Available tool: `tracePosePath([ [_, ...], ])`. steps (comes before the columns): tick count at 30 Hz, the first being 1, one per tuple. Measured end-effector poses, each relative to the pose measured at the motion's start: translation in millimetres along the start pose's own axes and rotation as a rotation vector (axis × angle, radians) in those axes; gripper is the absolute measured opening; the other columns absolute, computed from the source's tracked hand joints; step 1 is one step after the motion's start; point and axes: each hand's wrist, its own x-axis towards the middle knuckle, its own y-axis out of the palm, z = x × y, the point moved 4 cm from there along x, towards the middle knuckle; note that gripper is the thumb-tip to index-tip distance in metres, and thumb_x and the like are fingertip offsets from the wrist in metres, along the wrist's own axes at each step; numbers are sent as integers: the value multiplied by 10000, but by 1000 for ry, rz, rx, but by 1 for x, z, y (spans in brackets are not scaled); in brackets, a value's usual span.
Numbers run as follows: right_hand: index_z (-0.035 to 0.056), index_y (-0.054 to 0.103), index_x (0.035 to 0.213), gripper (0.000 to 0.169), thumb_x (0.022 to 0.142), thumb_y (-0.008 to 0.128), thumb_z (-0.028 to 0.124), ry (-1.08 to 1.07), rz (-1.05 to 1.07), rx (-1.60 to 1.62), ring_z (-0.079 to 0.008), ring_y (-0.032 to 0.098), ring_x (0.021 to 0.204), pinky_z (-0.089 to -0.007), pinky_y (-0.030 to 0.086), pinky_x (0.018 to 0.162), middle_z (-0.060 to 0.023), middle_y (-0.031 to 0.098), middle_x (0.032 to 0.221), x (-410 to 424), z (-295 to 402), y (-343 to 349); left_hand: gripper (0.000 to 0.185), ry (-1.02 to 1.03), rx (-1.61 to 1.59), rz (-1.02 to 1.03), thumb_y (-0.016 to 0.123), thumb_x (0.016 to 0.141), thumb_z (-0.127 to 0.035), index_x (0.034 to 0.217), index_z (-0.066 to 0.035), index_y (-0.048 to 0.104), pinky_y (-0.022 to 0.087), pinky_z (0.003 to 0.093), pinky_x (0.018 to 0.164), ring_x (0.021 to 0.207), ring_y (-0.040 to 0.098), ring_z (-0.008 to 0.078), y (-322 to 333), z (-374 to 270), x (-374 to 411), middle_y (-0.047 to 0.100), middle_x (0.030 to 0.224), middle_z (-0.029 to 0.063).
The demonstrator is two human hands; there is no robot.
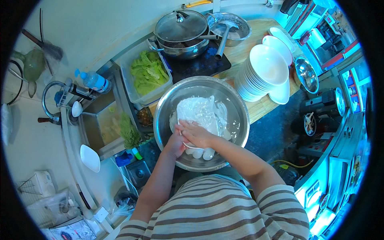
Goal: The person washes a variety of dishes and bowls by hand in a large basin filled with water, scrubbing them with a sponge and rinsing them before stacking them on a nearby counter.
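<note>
A large stainless steel basin (240,141) of water stands right before me. In it, a white dish (196,108) lies tilted and partly under water. My left hand (176,144) grips the dish by its near left rim. Across the near part of the dish, my right hand (198,134) lies flat with its fingers stretched out. White soup spoons (209,154) sit in the water at the basin's near side. More white pieces (222,112) lie to the dish's right, their shape blurred by the water.
Stacked white bowls (267,66) rise on the wooden counter (261,112) at the right. Behind the basin are a lidded pot (183,52) on an induction cooker (207,67) and a plastic tub (144,97) of lettuce (150,72). A sink (105,126) with a faucet (49,87) is at left.
</note>
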Motion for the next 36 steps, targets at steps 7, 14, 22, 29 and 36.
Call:
tracePosePath([
  [7,137,243,1575,616,1036,344,416,164,-147,-371,-327,251,1493,-459,203,1218,-133,212,1640,56,-43,-7,866,-81,257,-153,453,774,72,1565,-188,216,640,476,645,1122,623,367,23,-23,-29,484,1388,173],
  [14,28,242,1559,721,1003,374,469,306,92,-433,-316,203,1509,-411,145,1238,-157,209,1637,30,-58,-53,768,83,258,-289,429,792,45,1532,-114,295,636,498,648,1104,630,371,23,-16,-23,519,1343,188],
  [22,16,240,1559,857,964,373,619,491,4,-623,-357,113,1524,-452,58,1237,-208,184,1631,-7,-72,-47,762,183,190,-226,379,820,51,1555,-115,266,645,427,595,1121,634,358,37,-22,-27,508,1374,180],
  [29,25,212,1569,805,999,287,589,530,-185,-385,-379,111,1521,-517,38,1225,-225,200,1620,48,-30,-17,541,85,204,-230,402,1056,-321,1561,-172,277,631,459,678,1119,638,302,-19,6,0,520,1395,145],
  [36,-37,239,1534,723,1028,279,477,408,-179,-156,-397,246,1480,-528,172,1206,-256,262,1587,49,-11,21,594,-11,-120,-201,320,1047,-548,1505,-175,383,496,475,994,1235,570,260,12,-10,2,532,1407,110],
])
